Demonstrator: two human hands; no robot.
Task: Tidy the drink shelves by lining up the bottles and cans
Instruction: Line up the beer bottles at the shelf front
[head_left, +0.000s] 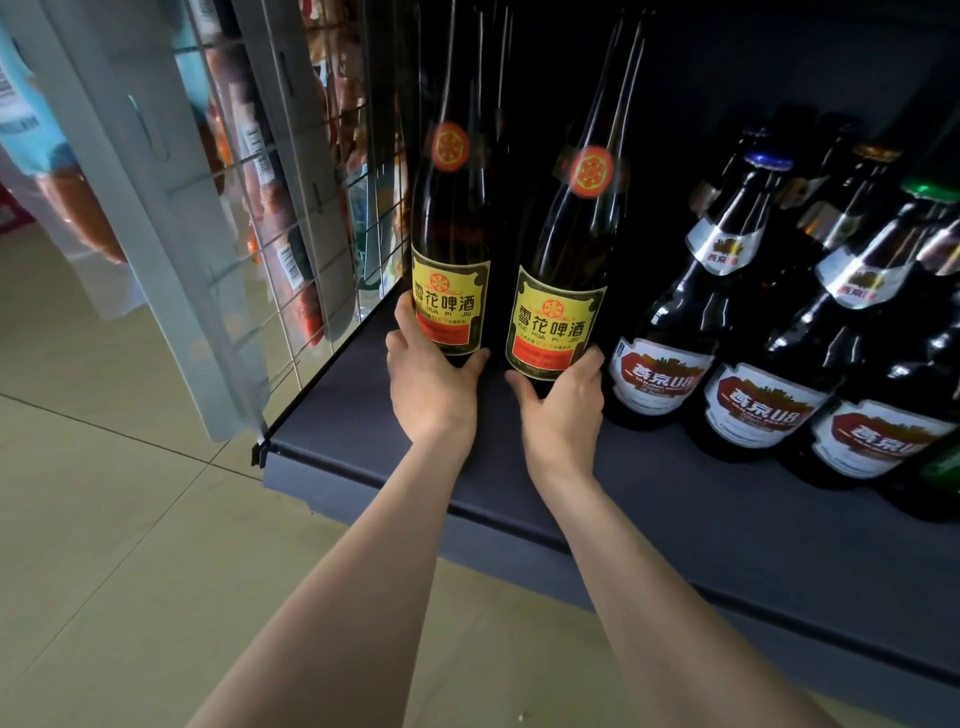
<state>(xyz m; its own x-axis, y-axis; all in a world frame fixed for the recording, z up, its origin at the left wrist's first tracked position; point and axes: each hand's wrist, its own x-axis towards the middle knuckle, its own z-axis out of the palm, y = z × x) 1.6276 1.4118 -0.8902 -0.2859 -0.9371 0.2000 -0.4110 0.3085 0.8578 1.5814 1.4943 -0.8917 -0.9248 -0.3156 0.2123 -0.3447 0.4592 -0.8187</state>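
Two tall dark beer bottles with yellow labels stand side by side at the left end of a dark grey shelf (395, 467). My left hand (431, 384) grips the base of the left yellow-label bottle (451, 218), thumb and fingers round it. My right hand (563, 402) grips the base of the right yellow-label bottle (563, 291), which leans a little to the right. Both bottle tops run out of view.
Several dark bottles with red-and-white labels (660, 374) stand in rows to the right, the nearest almost touching my right hand. A wire grid panel (291, 218) closes the shelf's left end, with hanging snack packets behind it. Beige floor tiles (130, 519) lie below left.
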